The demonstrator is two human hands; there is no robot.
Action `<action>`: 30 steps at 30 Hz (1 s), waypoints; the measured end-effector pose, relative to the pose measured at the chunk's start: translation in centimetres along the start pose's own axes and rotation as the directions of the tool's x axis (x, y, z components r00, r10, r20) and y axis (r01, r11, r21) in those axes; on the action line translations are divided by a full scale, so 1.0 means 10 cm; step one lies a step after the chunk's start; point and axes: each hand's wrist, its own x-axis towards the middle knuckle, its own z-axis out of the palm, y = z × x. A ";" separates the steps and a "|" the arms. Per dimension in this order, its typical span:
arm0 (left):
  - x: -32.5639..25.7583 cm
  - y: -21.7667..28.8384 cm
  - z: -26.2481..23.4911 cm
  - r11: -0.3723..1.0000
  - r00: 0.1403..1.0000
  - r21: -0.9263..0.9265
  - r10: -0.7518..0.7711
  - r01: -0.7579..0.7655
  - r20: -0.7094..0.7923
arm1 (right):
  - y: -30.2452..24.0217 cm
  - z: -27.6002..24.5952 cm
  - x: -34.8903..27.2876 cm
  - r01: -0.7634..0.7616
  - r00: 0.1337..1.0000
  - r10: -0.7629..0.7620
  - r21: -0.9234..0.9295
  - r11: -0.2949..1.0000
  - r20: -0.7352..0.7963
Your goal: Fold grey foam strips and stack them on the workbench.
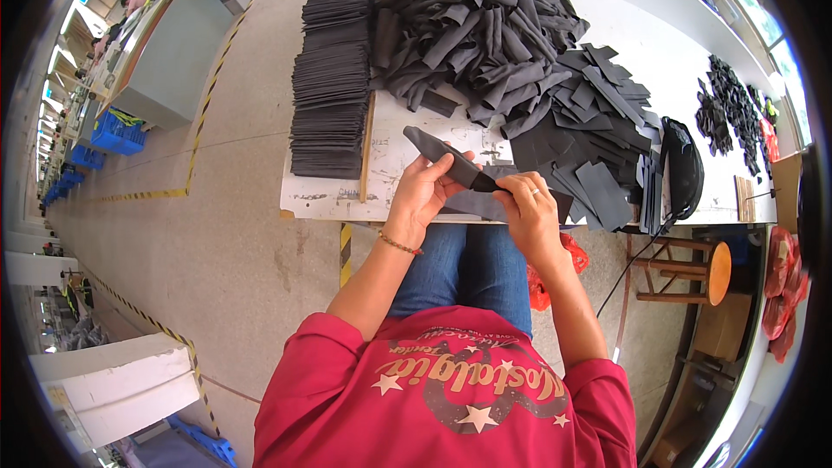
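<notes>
My left hand [425, 184] is closed round the middle of a dark grey folded fabric piece [439, 154], thumb on top. The piece slants over the table's front edge, its far end pointing up and left. At its near end the fingers of my right hand [530, 210] are closed in a pinch on a darker, narrow part. Under my hands another flat grey piece [477, 204] lies along the edge. Beyond them is a big loose heap of curled dark pieces [472, 30]. A tall row of neatly stacked pieces [328, 78] stands to the left.
Flat pieces [602, 191] spread on the white table [325, 199] at right, beside a black rounded object [683, 169] with a cord. A wooden strip [367, 147] borders the stack. A wooden stool [715, 273] and red plastic bags [780, 295] stand at right. Striped tape marks the floor.
</notes>
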 end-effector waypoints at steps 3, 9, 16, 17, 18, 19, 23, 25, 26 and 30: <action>-0.02 0.00 0.02 1.000 1.000 -0.007 0.002 -0.003 -0.007 | 0.00 -0.01 0.01 0.033 0.999 -0.032 -0.052 0.998 0.003; -0.07 -0.05 0.14 0.998 0.998 0.028 0.058 -0.058 -0.008 | 0.02 0.01 0.04 0.116 0.993 -0.115 -0.161 0.980 0.011; -0.29 -0.05 0.43 0.966 0.967 0.062 0.248 -0.251 0.052 | -0.17 0.15 0.08 -0.042 0.992 0.037 -0.040 0.998 -0.121; -0.26 -0.10 0.42 0.971 0.965 0.008 0.237 -0.239 0.111 | -0.19 0.18 0.07 -0.080 0.995 0.081 0.026 0.996 -0.063; -0.25 -0.11 0.42 0.972 0.969 0.064 0.216 -0.225 0.119 | -0.23 0.19 0.06 -0.073 0.995 0.075 0.034 0.997 -0.063; -0.21 -0.15 0.37 0.980 0.973 0.047 0.184 -0.192 0.139 | -0.28 0.20 0.07 -0.047 0.999 0.048 0.008 0.999 -0.024; -0.13 -0.18 0.28 0.965 0.951 0.020 0.255 -0.262 0.174 | -0.24 0.14 -0.12 -0.075 0.993 0.079 -0.055 0.996 0.085; -0.14 -0.25 0.29 0.969 0.952 -0.027 0.248 -0.247 0.182 | -0.13 0.15 -0.21 -0.086 0.989 0.087 -0.009 0.996 0.122; -0.14 -0.30 0.30 0.971 0.952 -0.073 0.238 -0.228 0.190 | -0.12 0.17 -0.19 -0.091 0.988 0.091 -0.010 0.996 0.122; -0.15 -0.36 0.26 0.964 0.954 -0.113 0.258 -0.242 0.155 | -0.19 0.25 -0.06 -0.027 0.987 0.017 0.060 0.998 0.157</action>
